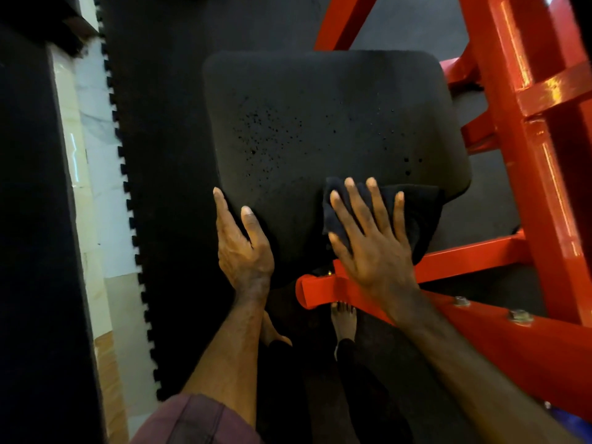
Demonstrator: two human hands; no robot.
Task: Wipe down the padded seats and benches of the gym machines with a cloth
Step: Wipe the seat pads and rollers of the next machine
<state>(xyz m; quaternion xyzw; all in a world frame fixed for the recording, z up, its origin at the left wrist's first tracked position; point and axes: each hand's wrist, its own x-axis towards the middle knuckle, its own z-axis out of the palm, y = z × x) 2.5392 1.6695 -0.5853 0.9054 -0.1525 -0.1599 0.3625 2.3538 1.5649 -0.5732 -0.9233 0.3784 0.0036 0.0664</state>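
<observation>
Black padding fills most of our view: the seat is seen from above, its surface pitted with small dark specks. Our right hand lies flat on a dark cloth at the seat's near right corner, fingers spread and straight, palm pressing the cloth onto the pad. The cloth shows beyond the fingertips and to the right of the hand, part of it hanging over the seat edge. Our left hand holds the seat's near left edge, thumb on top of the pad and fingers straight along the side; we cannot tell whether the fingers wrap under. Just below the right wrist runs a red frame with two bolts showing. More red bars rise to the right of that hand. Two bare feet stand on the black mat beneath both forearms. Left of the left hand, the mat's toothed edge meets pale floor.
</observation>
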